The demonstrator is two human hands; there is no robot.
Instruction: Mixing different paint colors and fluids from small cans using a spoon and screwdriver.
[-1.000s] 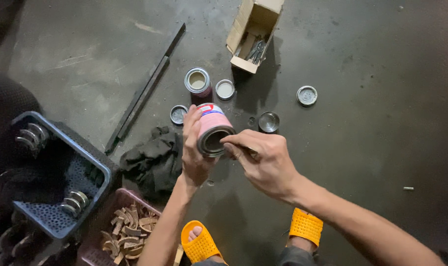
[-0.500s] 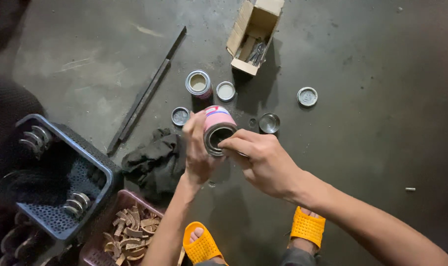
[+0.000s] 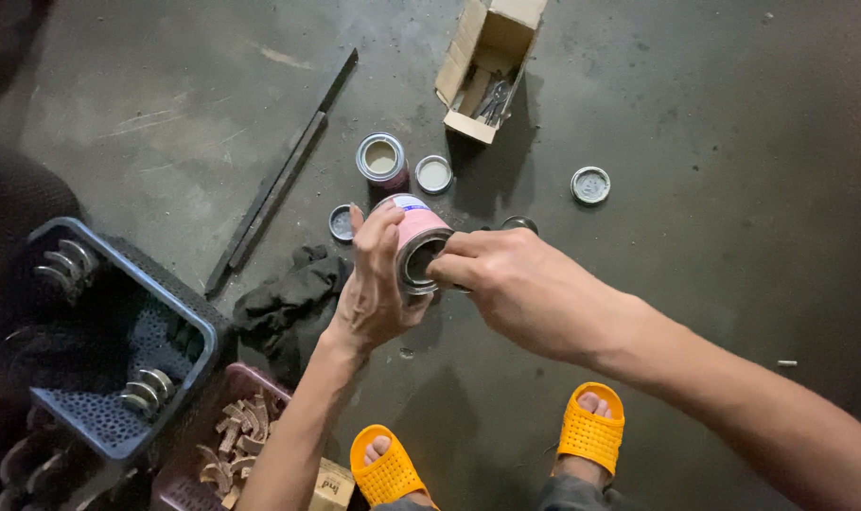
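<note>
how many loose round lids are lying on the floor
4: one lid right of the open tin, one left of the left hand, one far right, one partly hidden behind the right hand. More may be hidden.

The left hand [image 3: 374, 293] grips a tilted pink tin [image 3: 419, 238] while the right hand [image 3: 516, 284] touches its open mouth.

Pink-labelled tin [image 3: 419, 237] in left hand [image 3: 374, 289]; open carton [image 3: 492, 61] beyond.
</note>
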